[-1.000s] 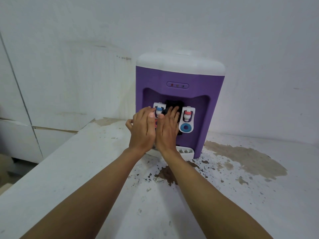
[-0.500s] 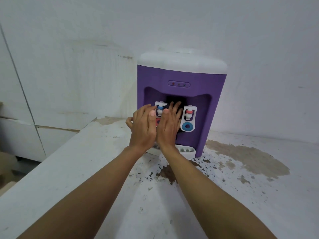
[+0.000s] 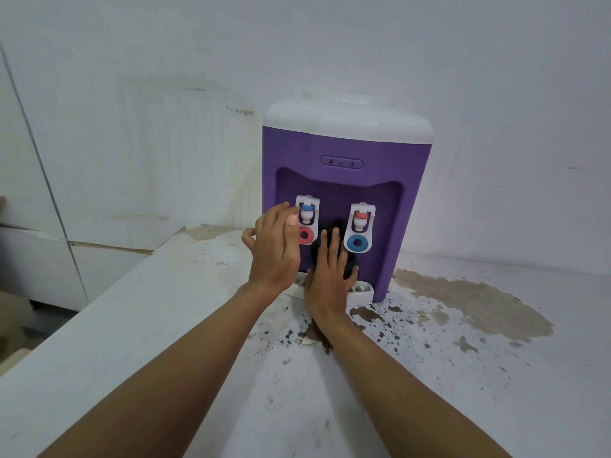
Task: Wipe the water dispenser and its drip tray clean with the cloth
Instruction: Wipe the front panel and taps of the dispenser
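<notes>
Desk (image 3: pixel 429 391): white-painted, flaked in dark specks, with brown bare patches right of the unit.
Wall (image 3: pixel 496 77): white, scuffed; seamed white panels (image 3: pixel 33 193) at left.
Water dispenser (image 3: pixel 344 180): purple body, white top, at the desk's rear; three small indicator lights; blue-capped tap (image 3: pixel 307 211) over a red ring, red-capped tap (image 3: pixel 361 219) over a blue ring.
Black cloth (image 3: pixel 351 267): between the taps, above the drip tray (image 3: pixel 362 290).
Right hand (image 3: pixel 329 279): grip flat, fingers straight, pressing the cloth.
Left hand (image 3: pixel 276 249): grip flat, fingertips at the blue-capped tap.
</notes>
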